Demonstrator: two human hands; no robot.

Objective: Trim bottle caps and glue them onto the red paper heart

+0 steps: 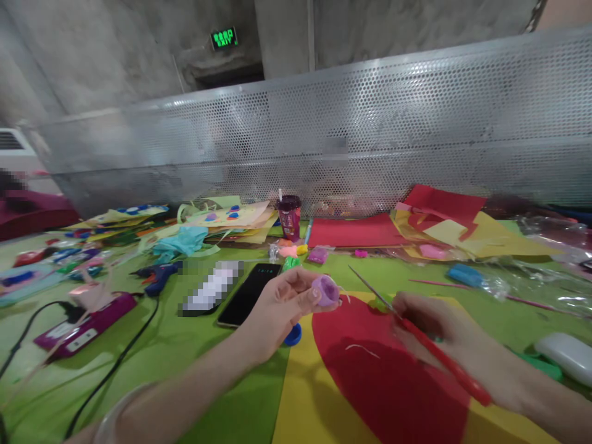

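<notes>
My left hand point(296, 296) pinches a small purple cup-shaped piece point(327, 292), its hollow side facing right; it could be modelling clay. In my right hand point(439, 327) is a pair of scissors point(444, 359) with a red handle, the blades pointing up and left toward the purple piece but apart from it. Beneath both hands lies a red rounded paper shape point(365, 382) on a yellow sheet point(303, 394). A thin pale strand point(363, 350) rests on the red paper. A blue round lid point(293, 335) sits just below my left hand.
A black phone point(252, 293), a hot glue gun point(160, 277) and a purple power strip point(87, 324) with cords lie to the left. Behind stands a drink cup point(290, 219) beside red sheets point(356, 231). Plastic bags and a white object point(567, 357) are on the right. A perforated metal panel point(370, 135) rises behind.
</notes>
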